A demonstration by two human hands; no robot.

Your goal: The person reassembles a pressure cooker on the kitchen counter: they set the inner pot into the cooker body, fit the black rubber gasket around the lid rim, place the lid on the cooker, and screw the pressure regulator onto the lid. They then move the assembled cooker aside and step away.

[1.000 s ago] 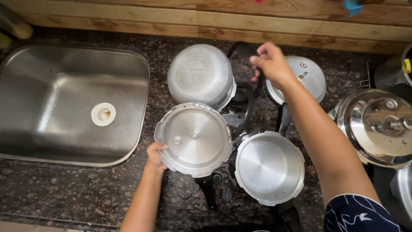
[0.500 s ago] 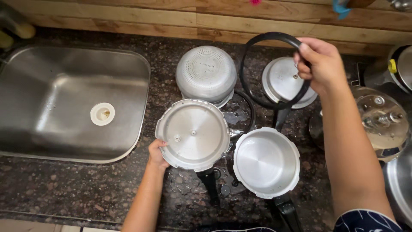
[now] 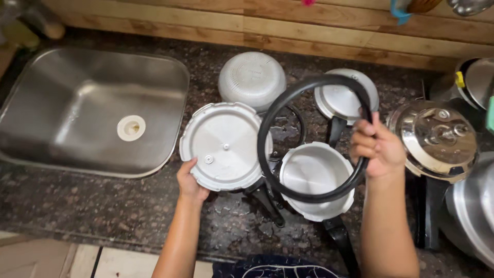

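Two hands work over a dark stone counter, and the sink (image 3: 98, 110) serves as the landmark. Just right of the sink, the left hand (image 3: 190, 181) pinches the near rim of a flat lid (image 3: 222, 144), thumb on top and fingers underneath. Behind that lid, further from the person, sits an upturned pot (image 3: 252, 80). Farther right of the sink, the right hand (image 3: 380, 149) is closed around a black rubber ring (image 3: 265, 123); a second ago this hand was reaching toward the back of the counter, half a second ago it had the ring raised, and now the ring hangs nearer, above a second lid (image 3: 314, 177) and edging toward the lid held by the left hand. A third lid (image 3: 342, 95) lies behind the ring. Farthest from the sink rests a shiny lid (image 3: 437, 136) with a knob. Counted: four lids, one upturned pot, one ring in hand; a second ring may lie beneath, though I cannot tell.
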